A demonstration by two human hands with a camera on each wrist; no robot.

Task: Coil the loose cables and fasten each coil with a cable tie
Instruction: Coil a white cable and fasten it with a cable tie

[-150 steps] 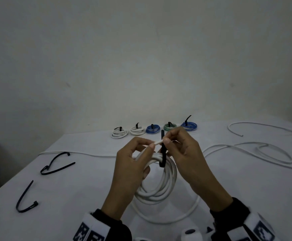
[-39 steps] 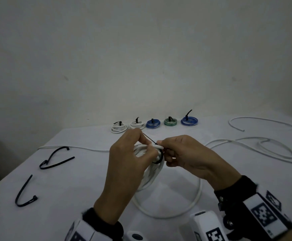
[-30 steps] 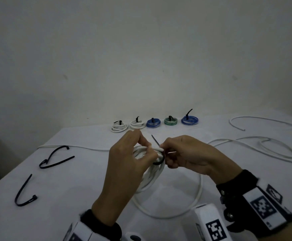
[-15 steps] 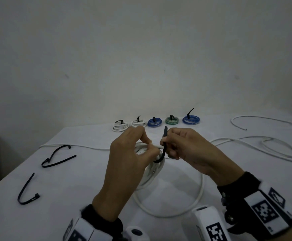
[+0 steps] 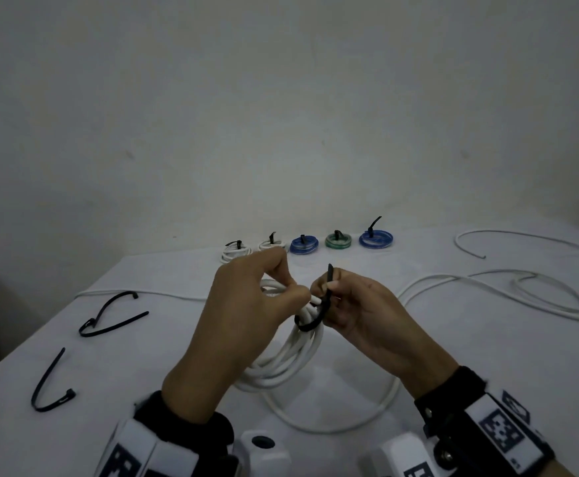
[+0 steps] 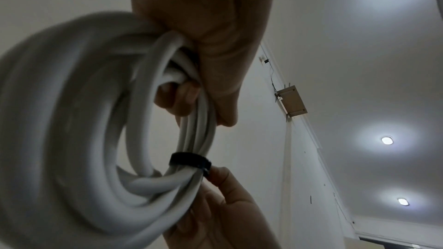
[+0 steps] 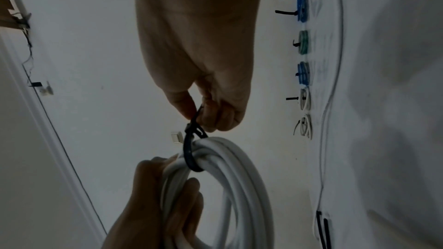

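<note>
We hold a white cable coil (image 5: 291,352) up over the near middle of the white table (image 5: 150,366). A black cable tie (image 5: 315,315) goes round the top of the coil, and its tail sticks up. Our left hand (image 5: 243,325) has its fingers curled round the coil, just left of the tie. Our right hand (image 5: 360,311) pinches the tie's tail between thumb and fingers, right next to the coil. The loose end of the same cable makes a big loop (image 5: 377,407) on the table under our hands. On the left side lie two more black cable ties, one bent over near the middle (image 5: 109,315) and one like a hook closer to us (image 5: 49,383). At the far edge by the wall (image 5: 281,98) sit five small tied coils in a row: two white (image 5: 234,253) (image 5: 272,244), one blue (image 5: 303,245), one green (image 5: 338,240) and one more blue (image 5: 376,239). On the right lie loose white cables (image 5: 522,290) in wavy lines.
</note>
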